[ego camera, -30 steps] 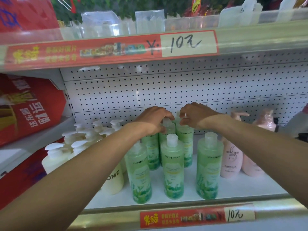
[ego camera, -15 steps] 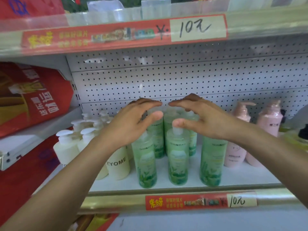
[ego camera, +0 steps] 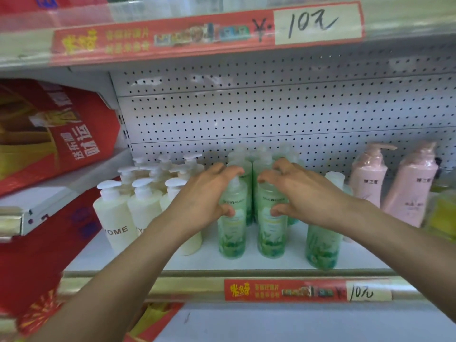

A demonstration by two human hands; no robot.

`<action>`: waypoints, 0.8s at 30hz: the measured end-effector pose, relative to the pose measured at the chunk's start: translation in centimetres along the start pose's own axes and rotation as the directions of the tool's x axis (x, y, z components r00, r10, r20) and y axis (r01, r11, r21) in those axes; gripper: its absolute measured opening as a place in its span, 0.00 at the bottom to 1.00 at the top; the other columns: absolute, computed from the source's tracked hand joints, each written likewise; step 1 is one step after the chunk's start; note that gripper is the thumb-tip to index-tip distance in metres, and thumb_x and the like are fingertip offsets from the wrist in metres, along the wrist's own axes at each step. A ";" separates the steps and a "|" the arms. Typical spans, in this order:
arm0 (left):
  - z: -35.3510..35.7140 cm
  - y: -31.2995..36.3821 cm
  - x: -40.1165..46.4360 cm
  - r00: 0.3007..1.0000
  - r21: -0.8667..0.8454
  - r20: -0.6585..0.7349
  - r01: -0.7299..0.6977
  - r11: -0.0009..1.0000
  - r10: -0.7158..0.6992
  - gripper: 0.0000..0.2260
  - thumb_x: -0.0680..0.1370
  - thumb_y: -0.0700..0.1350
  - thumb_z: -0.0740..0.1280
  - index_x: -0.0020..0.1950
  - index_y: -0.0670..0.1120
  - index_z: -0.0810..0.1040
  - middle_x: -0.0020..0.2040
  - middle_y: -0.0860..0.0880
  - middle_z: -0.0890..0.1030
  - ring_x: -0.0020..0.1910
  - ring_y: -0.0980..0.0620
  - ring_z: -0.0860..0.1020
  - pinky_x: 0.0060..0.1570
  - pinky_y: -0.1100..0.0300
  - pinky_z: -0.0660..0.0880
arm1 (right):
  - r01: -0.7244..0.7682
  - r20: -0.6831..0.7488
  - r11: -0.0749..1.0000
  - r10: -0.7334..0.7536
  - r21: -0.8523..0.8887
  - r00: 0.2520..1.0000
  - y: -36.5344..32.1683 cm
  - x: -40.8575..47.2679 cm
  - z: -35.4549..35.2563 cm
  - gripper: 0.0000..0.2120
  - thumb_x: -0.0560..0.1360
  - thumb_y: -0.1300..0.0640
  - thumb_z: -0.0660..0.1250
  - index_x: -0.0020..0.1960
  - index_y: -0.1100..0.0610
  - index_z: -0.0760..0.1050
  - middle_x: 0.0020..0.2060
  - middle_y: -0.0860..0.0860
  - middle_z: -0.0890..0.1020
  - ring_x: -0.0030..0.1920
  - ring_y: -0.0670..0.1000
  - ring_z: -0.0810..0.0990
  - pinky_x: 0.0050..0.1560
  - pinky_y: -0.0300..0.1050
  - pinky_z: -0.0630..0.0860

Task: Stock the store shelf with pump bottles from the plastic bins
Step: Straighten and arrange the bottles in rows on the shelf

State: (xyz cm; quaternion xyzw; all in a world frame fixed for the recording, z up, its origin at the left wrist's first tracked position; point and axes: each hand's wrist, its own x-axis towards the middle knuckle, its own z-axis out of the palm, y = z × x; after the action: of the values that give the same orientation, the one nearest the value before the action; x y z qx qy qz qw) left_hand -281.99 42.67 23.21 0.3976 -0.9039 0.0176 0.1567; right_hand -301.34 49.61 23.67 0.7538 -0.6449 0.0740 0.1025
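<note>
Several green bottles stand in rows on the white shelf (ego camera: 271,264). My left hand (ego camera: 207,196) curls round the front left green bottle (ego camera: 232,233), thumb on its front and fingers over its top. My right hand (ego camera: 296,191) curls the same way round the front middle green bottle (ego camera: 271,233). A third green bottle (ego camera: 320,245) stands alone at the front right, partly behind my right forearm. More green bottles stand behind these, largely hidden by my hands.
Cream pump bottles (ego camera: 116,213) crowd the shelf's left part; two pink pump bottles (ego camera: 367,183) stand at the right. A perforated back panel (ego camera: 271,107) closes the rear. Red price strips (ego camera: 306,291) run along the shelf edges. Red gift boxes (ego camera: 49,134) fill the neighbouring shelf at left.
Both hands drew back from the rear bottles' tops, opened above the rows, then came down and closed round the two front green bottles. The camera moved nearer.
</note>
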 end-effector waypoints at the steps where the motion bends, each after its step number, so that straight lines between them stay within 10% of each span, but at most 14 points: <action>1: 0.2 -0.1 0.4 1.000 -0.025 0.002 -0.001 1.000 0.001 0.35 0.71 0.48 0.76 0.74 0.57 0.62 0.65 0.53 0.70 0.63 0.49 0.71 0.53 0.60 0.67 | -0.006 0.000 1.000 0.006 0.003 1.000 0.1 0.3 0.1 0.30 0.72 0.48 0.72 0.70 0.48 0.63 0.62 0.52 0.66 0.61 0.56 0.72 0.53 0.48 0.73; 19: 1.6 -0.6 3.4 1.000 -0.127 -0.023 0.006 0.992 -0.009 0.37 0.70 0.44 0.77 0.75 0.57 0.63 0.72 0.54 0.68 0.67 0.49 0.70 0.62 0.52 0.71 | -0.045 -0.015 0.996 0.044 -0.081 0.999 0.1 2.5 1.0 0.32 0.73 0.52 0.72 0.71 0.48 0.60 0.64 0.54 0.63 0.57 0.58 0.74 0.41 0.46 0.67; 24: 2.3 0.1 3.2 0.999 -0.057 -0.028 0.017 0.998 -0.019 0.40 0.72 0.49 0.75 0.77 0.57 0.57 0.78 0.53 0.58 0.72 0.47 0.65 0.67 0.52 0.66 | -0.036 -0.039 0.989 0.030 -0.141 0.999 0.0 1.8 0.6 0.34 0.73 0.45 0.69 0.73 0.45 0.57 0.71 0.54 0.58 0.65 0.57 0.68 0.56 0.52 0.71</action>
State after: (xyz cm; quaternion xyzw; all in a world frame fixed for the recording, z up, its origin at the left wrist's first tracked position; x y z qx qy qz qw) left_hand -284.73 40.14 22.00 0.4008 -0.8981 -0.0040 0.1810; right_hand -301.08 47.71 23.52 0.7323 -0.6589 0.0434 0.1665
